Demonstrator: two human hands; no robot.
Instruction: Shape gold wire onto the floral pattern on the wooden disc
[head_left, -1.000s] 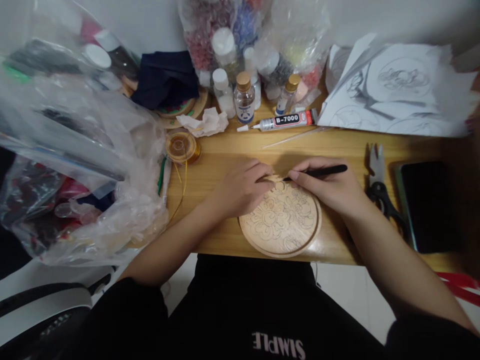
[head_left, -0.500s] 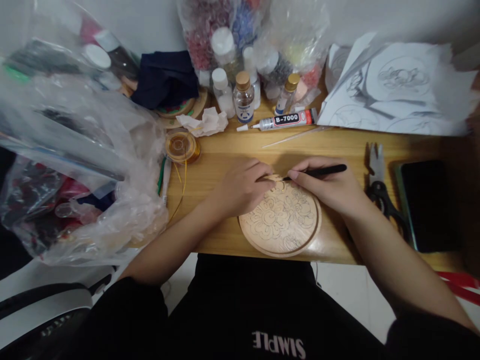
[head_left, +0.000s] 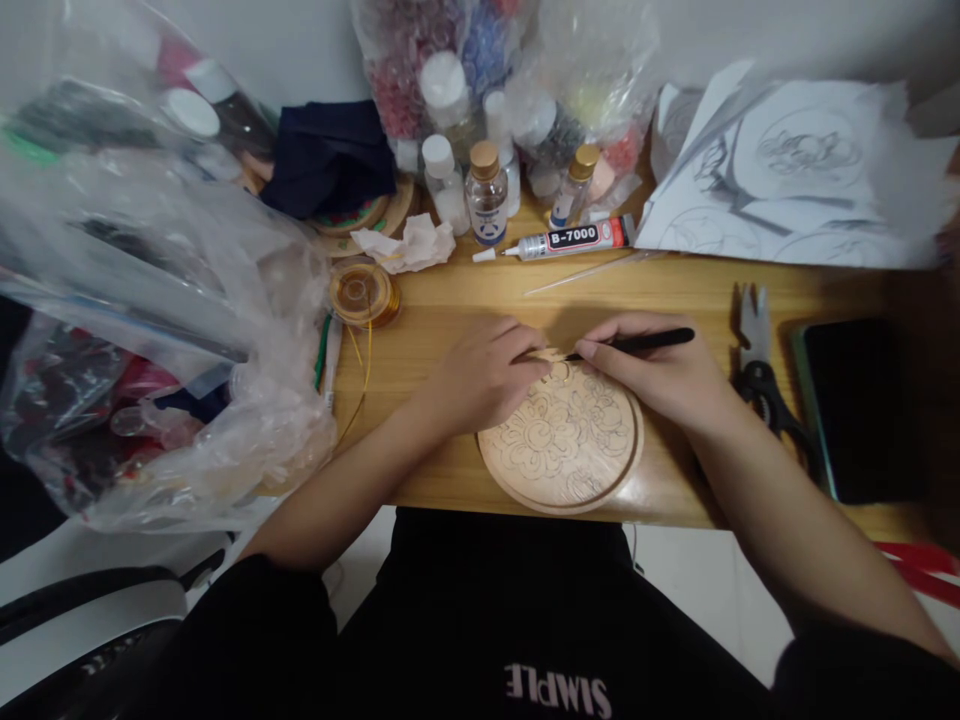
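A round wooden board [head_left: 559,440] with a raised rim lies near the table's front edge. Outlined flowers and curls cover its face. My left hand [head_left: 487,375] rests over its upper left side, fingers bent and thumb and forefinger pinched together at the top edge; what is between them is too small to make out. My right hand [head_left: 649,365] grips a slim black tool [head_left: 660,340], tweezers by its look, from the upper right. The tool's tip meets the board's top edge, close to the left fingertips.
Behind the board lie a B-7000 glue tube [head_left: 574,238] and a thin stick [head_left: 585,272]. Left are a gold wire spool [head_left: 364,292] and plastic bags [head_left: 270,400]. Small bottles [head_left: 487,195] and drawn sheets [head_left: 795,170] stand behind. Scissors [head_left: 757,370] and a phone [head_left: 859,410] lie right.
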